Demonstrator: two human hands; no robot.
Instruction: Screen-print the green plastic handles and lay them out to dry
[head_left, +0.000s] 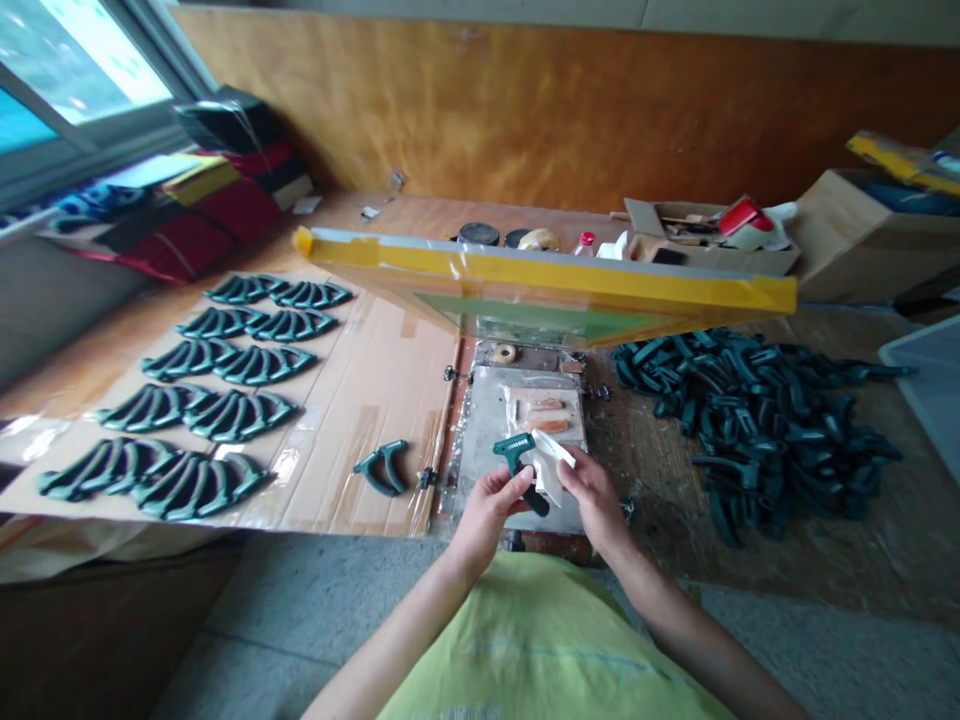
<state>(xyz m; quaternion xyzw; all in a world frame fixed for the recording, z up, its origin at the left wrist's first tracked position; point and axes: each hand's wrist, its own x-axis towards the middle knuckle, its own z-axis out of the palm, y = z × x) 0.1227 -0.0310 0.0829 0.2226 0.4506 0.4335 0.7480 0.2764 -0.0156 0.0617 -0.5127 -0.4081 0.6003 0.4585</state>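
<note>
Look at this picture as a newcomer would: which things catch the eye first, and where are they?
The long yellow-edged frame stands out first, stretching across the middle. A jumbled heap of dark green handles lies at the right, while neat fanned rows of handles lie on cardboard at the left. Front and centre, the left hand holds one green piece, the right hand something white and thin.

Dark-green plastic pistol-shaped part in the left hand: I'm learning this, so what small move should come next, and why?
I'd probably wipe the dark-green part with the crumpled white sheet: the left hand grips it by the handle, and the right hand holds the sheet beside its upper end.
</note>
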